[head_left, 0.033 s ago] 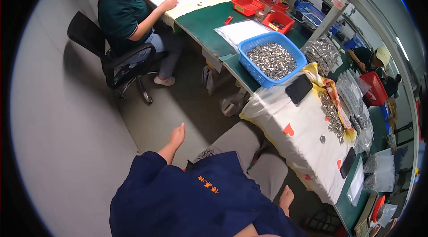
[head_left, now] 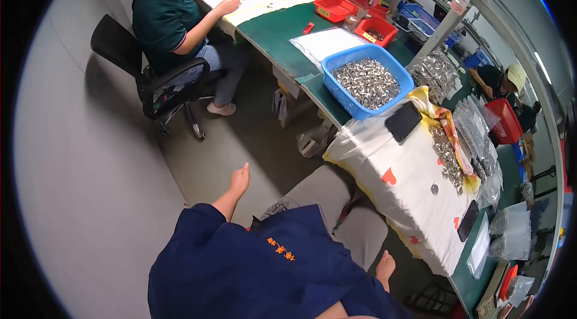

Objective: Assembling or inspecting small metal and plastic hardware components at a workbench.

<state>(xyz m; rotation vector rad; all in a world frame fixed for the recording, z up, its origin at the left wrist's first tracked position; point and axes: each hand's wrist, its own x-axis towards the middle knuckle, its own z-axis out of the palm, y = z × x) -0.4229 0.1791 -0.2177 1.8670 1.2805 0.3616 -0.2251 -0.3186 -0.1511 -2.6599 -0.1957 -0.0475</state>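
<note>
My left hand [head_left: 239, 181] is held out beside my left thigh, over the floor, with its thumb stretched out and nothing visible in it. It touches nothing that I can see. Beyond my right knee, just below the cloth-covered table edge, is my right hand [head_left: 385, 268]; its fingers are mostly hidden. Nearest to that hand is the white cloth [head_left: 409, 211] with red hearts. On the cloth lie a heap of small metal parts [head_left: 446, 160], a round metal piece [head_left: 434, 189] and two black phones [head_left: 403, 121]. A blue basket [head_left: 336, 88] full of small metal parts stands farther along.
At the far left a seated co-worker [head_left: 171, 24] handles small pieces on another cloth. Red trays [head_left: 335, 9] and white sheets [head_left: 327, 45] lie on the green table [head_left: 273, 33]. Bags of parts [head_left: 478, 130] line its far side. A wall [head_left: 84, 169] rises to my left.
</note>
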